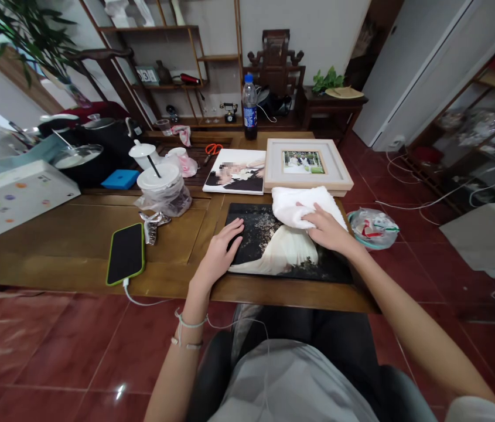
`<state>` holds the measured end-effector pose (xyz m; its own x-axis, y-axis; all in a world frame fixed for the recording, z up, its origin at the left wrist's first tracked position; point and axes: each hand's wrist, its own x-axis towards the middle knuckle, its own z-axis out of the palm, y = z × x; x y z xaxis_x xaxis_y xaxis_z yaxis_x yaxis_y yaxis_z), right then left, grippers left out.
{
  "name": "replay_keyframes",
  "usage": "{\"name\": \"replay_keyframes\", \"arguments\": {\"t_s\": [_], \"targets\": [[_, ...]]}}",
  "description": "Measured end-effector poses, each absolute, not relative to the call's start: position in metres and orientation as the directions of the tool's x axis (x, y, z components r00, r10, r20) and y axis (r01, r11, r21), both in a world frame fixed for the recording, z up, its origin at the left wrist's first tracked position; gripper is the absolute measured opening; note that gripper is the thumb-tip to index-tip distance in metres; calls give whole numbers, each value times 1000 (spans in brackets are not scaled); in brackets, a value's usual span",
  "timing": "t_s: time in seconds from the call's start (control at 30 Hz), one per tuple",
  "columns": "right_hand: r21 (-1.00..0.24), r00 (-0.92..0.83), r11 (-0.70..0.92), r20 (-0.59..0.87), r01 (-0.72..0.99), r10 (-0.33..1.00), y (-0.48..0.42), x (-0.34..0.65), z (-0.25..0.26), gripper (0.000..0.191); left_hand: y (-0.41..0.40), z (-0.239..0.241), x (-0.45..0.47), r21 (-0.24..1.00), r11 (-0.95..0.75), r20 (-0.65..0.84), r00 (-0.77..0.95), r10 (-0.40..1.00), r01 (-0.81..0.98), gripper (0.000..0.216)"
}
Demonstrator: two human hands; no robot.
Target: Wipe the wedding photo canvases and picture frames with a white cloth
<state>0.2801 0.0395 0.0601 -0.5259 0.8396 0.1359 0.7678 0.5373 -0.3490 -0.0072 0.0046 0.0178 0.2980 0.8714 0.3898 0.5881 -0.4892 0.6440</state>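
Observation:
A dark photo panel (291,249) with a pale dress on it lies flat at the table's front edge. Across its left edge rests my left hand (222,249), flat with the fingers stretched out. My right hand (324,228) presses on a folded white towel (306,202), its fingers sunk into the cloth at the panel's upper right. Just behind the panel lie a white-edged photo print (236,171) and a pale wooden picture frame (339,167) holding a small group photo; the towel's far edge comes close to the frame.
Left on the wooden table (54,258) are a charging phone (126,253), a bagged drink cup (159,179), a blue box (120,179) and a white carton (19,202). Orange scissors (213,149) and a cola bottle (249,108) stand farther back. A bagged bin (372,228) sits right.

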Motion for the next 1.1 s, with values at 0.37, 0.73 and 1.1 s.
{"name": "replay_keyframes", "arguments": {"t_s": [0.37, 0.73, 1.1], "targets": [[-283, -656, 630, 6, 723, 755, -50, 227, 70, 56, 5, 18, -6, 646, -484, 386, 295, 874, 590, 31], [-331, -733, 695, 15, 638, 680, -41, 241, 72, 59, 5, 17, -7, 639, -487, 387, 298, 873, 595, 31], [-241, -557, 563, 101, 790, 825, 44, 251, 59, 54, 5, 17, -7, 640, -493, 395, 298, 869, 589, 30]]}}
